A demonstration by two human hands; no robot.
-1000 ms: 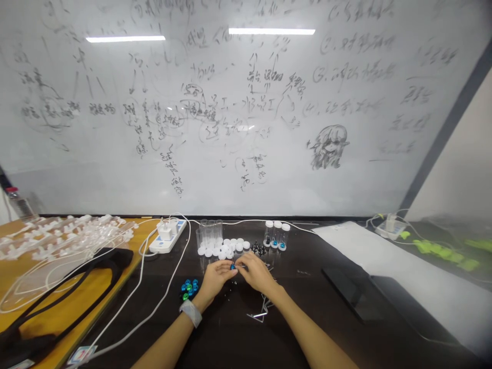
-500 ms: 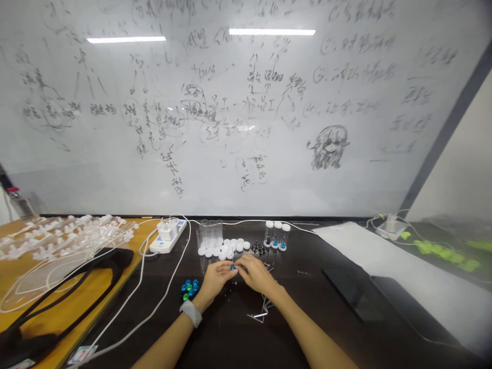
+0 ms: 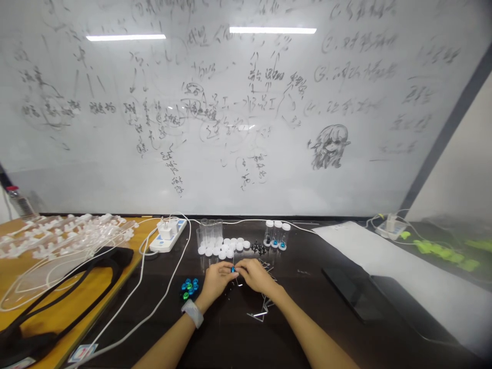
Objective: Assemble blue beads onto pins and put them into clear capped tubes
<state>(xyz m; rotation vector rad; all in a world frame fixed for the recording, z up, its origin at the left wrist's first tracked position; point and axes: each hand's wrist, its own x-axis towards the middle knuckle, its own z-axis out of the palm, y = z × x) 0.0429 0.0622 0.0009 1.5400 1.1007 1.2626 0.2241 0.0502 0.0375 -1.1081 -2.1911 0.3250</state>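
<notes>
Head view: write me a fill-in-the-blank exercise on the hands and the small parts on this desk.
1. The left hand and right hand pinch a small piece coloured ___.
2. Behind the right hand stand ___ capped vials.
3. The wristband sits on the ___ wrist.
4. The loose caps beside the empty vials are ___.

Missing words: blue; three; left; white.

One head-worn camera looked forward and slightly down across the dark table (image 3: 230, 338), facing the whiteboard (image 3: 246, 102) that filled the upper frame. The left hand (image 3: 217, 279) and right hand (image 3: 255, 277) sat small at lower centre, the blue bead (image 3: 232, 268) between them a speck.
</notes>
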